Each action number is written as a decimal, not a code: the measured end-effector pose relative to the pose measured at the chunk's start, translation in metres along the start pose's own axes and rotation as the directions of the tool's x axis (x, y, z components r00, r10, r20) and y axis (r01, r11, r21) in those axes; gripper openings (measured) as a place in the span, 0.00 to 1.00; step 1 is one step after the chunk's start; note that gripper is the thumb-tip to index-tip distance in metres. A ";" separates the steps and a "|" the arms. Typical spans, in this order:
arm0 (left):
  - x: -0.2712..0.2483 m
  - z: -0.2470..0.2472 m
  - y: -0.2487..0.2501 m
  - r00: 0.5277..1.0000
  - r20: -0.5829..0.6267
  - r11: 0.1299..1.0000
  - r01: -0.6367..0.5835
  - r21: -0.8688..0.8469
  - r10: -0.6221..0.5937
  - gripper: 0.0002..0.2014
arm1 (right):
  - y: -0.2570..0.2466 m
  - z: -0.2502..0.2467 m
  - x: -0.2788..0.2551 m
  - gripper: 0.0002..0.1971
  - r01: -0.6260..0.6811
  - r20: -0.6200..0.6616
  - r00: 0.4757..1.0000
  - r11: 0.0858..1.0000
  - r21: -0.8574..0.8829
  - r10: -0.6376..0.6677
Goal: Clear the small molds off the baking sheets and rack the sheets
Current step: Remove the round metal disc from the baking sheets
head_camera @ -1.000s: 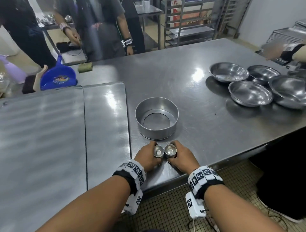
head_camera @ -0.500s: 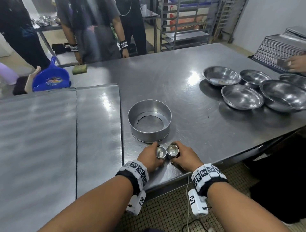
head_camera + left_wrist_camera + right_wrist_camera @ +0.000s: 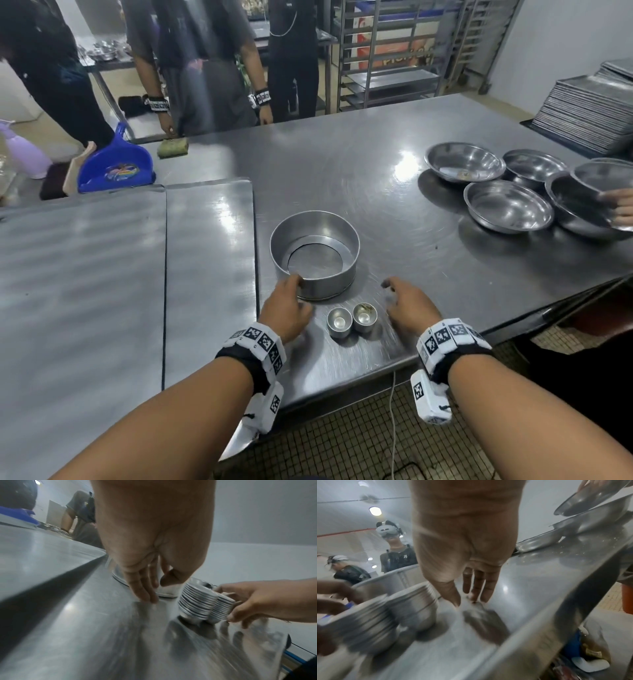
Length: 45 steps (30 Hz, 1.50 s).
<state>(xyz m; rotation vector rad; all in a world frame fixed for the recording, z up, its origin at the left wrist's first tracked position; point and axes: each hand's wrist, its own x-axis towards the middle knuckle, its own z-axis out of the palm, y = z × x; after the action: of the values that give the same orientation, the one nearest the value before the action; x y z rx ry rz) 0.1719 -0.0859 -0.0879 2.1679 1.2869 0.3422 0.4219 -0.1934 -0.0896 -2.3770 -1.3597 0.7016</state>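
Note:
Two short stacks of small metal molds (image 3: 339,322) (image 3: 364,317) stand side by side near the table's front edge, also visible in the left wrist view (image 3: 197,601). Neither of my hands holds them. My left hand (image 3: 291,286) lies to their left with relaxed fingers next to the wall of a round cake pan (image 3: 315,253); its fingertips (image 3: 145,596) point down at the tabletop. My right hand (image 3: 394,291) hovers to their right, fingers spread and straight (image 3: 477,588). Two flat baking sheets (image 3: 85,291) (image 3: 209,260) lie on the left.
Several steel bowls (image 3: 507,205) sit at the right, where another person's hand (image 3: 620,205) holds one. A pile of sheets (image 3: 582,113) is at the far right, a rack (image 3: 394,51) behind the table. A blue dustpan (image 3: 116,168) and several people stand at the far side.
Both hands have let go of the mold stacks and drawn apart, the left toward the cake pan, the right off to the right. The stacks stay put.

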 end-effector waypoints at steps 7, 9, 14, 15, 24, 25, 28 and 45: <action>0.019 -0.025 -0.004 0.998 -0.056 0.995 0.040 0.095 -0.035 0.22 | -0.067 -0.005 0.026 0.22 0.249 -0.087 0.963 0.964 -0.088 -0.257; 0.019 -0.023 -0.005 0.999 -0.014 0.994 0.032 0.109 -0.030 0.20 | -0.074 0.002 0.029 0.21 0.243 -0.043 0.967 0.960 -0.140 -0.252; 0.013 -0.017 -0.004 0.999 -0.028 0.994 -0.029 0.101 0.032 0.17 | -0.066 0.000 0.023 0.16 0.203 -0.108 0.969 0.966 -0.158 -0.221; 0.012 -0.016 -0.003 0.999 -0.024 0.995 -0.037 0.097 0.040 0.18 | -0.064 -0.002 0.021 0.16 0.191 -0.113 0.971 0.969 -0.157 -0.210; 0.001 -0.029 0.004 0.997 -0.022 0.991 -0.070 0.111 0.073 0.23 | -0.072 -0.009 0.010 0.19 0.150 -0.169 0.968 0.968 -0.203 -0.186; 0.000 -0.035 0.000 0.998 -0.031 0.992 -0.055 0.110 0.059 0.25 | -0.080 -0.008 0.011 0.20 0.164 -0.181 0.963 0.966 -0.200 -0.201; -0.002 -0.058 -0.017 0.999 -0.040 0.989 -0.004 0.149 0.010 0.26 | -0.117 0.003 0.016 0.19 0.227 -0.199 0.945 0.959 -0.170 -0.259; -0.117 -0.266 -0.326 0.798 -0.042 0.763 0.589 0.266 -0.601 0.28 | -0.380 0.197 0.002 0.24 0.327 0.209 0.925 0.945 -0.009 -0.319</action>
<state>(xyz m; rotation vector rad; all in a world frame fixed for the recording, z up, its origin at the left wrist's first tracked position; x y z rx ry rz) -0.2503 0.0246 -0.0647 1.8085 1.9988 -0.1551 0.0427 0.0038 -0.0662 -2.0790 -1.8161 0.8432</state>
